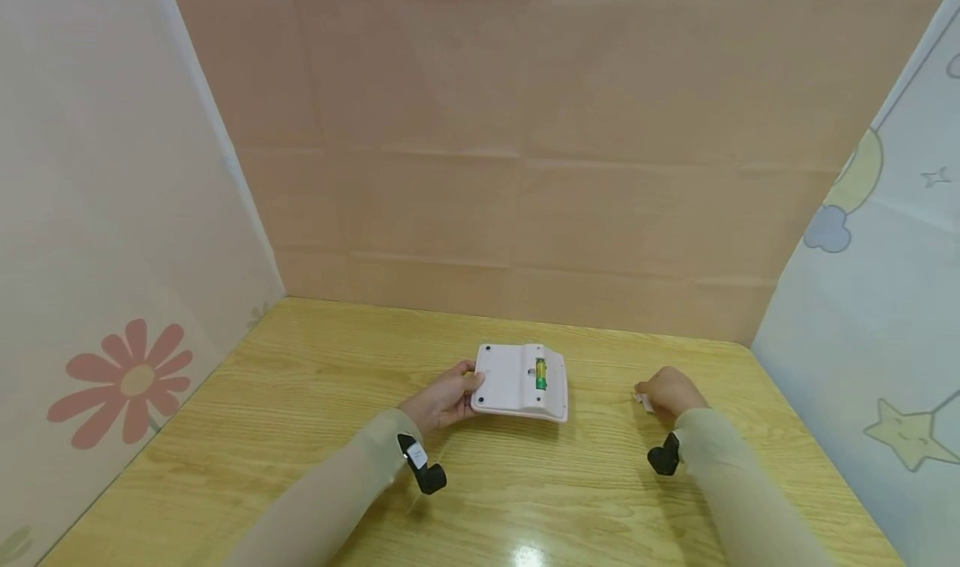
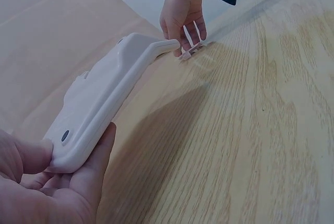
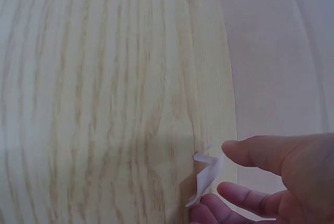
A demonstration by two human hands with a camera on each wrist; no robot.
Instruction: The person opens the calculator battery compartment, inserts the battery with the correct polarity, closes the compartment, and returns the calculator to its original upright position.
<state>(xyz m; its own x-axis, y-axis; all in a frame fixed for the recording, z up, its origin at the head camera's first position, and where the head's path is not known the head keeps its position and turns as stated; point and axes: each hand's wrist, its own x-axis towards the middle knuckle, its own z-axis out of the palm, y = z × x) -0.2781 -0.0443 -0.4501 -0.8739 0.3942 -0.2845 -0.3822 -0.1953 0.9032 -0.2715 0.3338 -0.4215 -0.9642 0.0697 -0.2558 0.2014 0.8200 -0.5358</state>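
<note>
A pale pink calculator (image 1: 504,377) is held above the table, its underside facing up, with a green and yellow battery (image 1: 541,373) in the uncovered slot. My left hand (image 1: 447,397) grips its left edge, the thumb on the underside and the fingers beneath. In the left wrist view the calculator (image 2: 99,98) tilts upward, away from the palm. Further right, my right hand (image 1: 671,390) has thumb and fingers around a small pale battery cover (image 3: 206,177), low over the tabletop. Its fingertips meet the cover's edges; exact contact is hard to make out.
The wood-grain table (image 1: 337,484) ends at a brown paper-covered wall (image 1: 525,175) at the back. Pale printed panels stand at either side, the left one with a red flower (image 1: 137,379). A small black camera sits on each wrist.
</note>
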